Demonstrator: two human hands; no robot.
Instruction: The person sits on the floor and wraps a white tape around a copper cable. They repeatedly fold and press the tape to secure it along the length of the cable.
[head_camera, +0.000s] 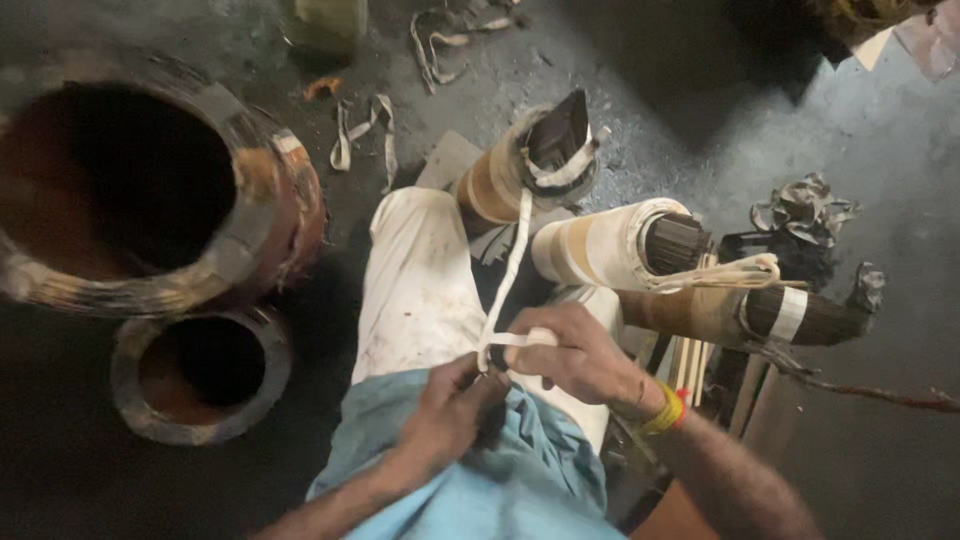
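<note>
While the person sits with one knee raised in stained white cloth trousers (420, 290), both hands work a flat white woven cotton tape (508, 275) just above the lap. The right hand (575, 355) is closed around the tape, which wraps once across its knuckles, and the left hand (455, 410) pinches the tape's lower end with curled fingers against a pale blue cloth garment (500, 480). A yellow and orange band (668, 408) circles the right wrist.

From the right hand the tape runs taut up and away to a brown paper-wrapped cylindrical coil (520, 170), where it loops around the dark core sticking out of the coil's end. Just right of that coil lies a second cylinder wrapped in cream paper (610, 245), its end showing a bundle of dark strands tied with pale cord. Beyond it, further right, rests a third, darker brown cylinder (740, 315) with a white band near its tip.

Far left of the first coil stand two large hollow rings, a big rust-coloured winding (250, 210) and below it a smaller grey one (200, 375), both rough and tape-wrapped. Scraps of tape (360, 135) lie on the gritty dark floor (640, 100).
</note>
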